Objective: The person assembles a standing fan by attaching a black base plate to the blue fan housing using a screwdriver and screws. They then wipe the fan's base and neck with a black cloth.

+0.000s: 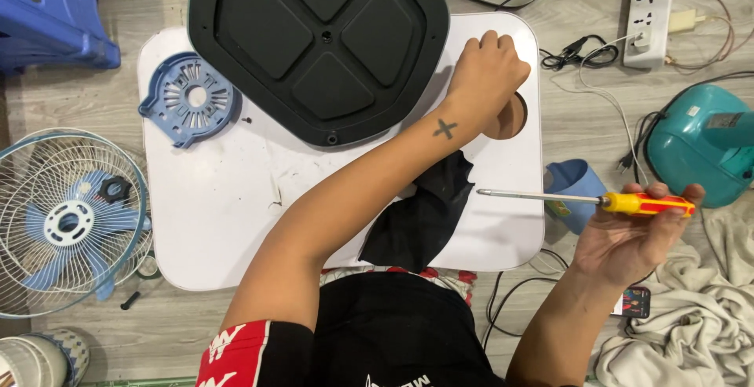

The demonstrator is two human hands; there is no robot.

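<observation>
My left hand (487,73) reaches across a small white table (228,198) and rests closed at the edge of a large black plastic base (322,41) that lies bottom up on it. What the fingers grip is hidden. My right hand (636,238) is off the table's right side and holds a screwdriver (585,198) with a yellow and red handle, its shaft pointing left. A black cloth (424,214) lies on the table under my left forearm.
A blue round motor cover (188,96) lies on the table's left. On the floor are a fan grille with blue blades (67,222), a teal fan body (699,144), a power strip (650,10), cables, a blue cup (577,183), a phone (632,302), a grey cloth (691,324) and a blue stool (55,18).
</observation>
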